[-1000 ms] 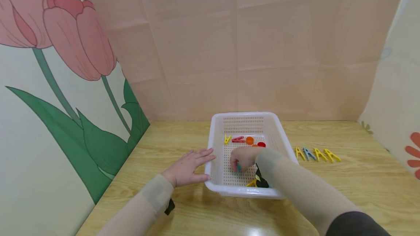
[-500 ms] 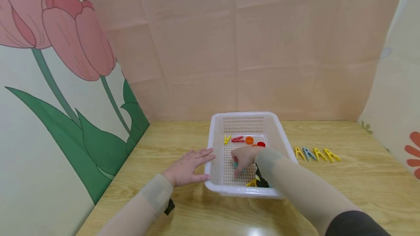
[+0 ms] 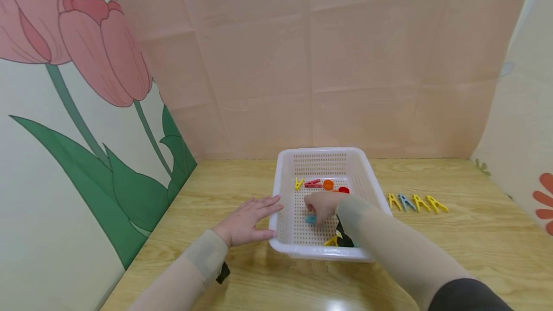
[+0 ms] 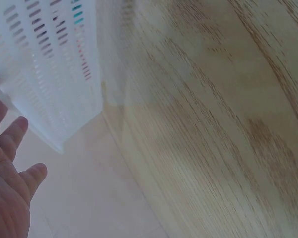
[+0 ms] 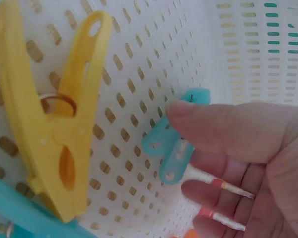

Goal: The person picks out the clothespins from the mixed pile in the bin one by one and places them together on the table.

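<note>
Turquoise clothespin: rounded legs apart.
Right hand: your thumb overlaps it; can't tell if pinched.
Left hand: spread at basket rim, unclenched.

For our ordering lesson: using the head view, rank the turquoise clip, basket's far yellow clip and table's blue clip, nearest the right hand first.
1. Turquoise clip, by the right hand.
2. Yellow clip, in the basket, far left.
3. Blue clip, on the table, right of the basket.
</note>
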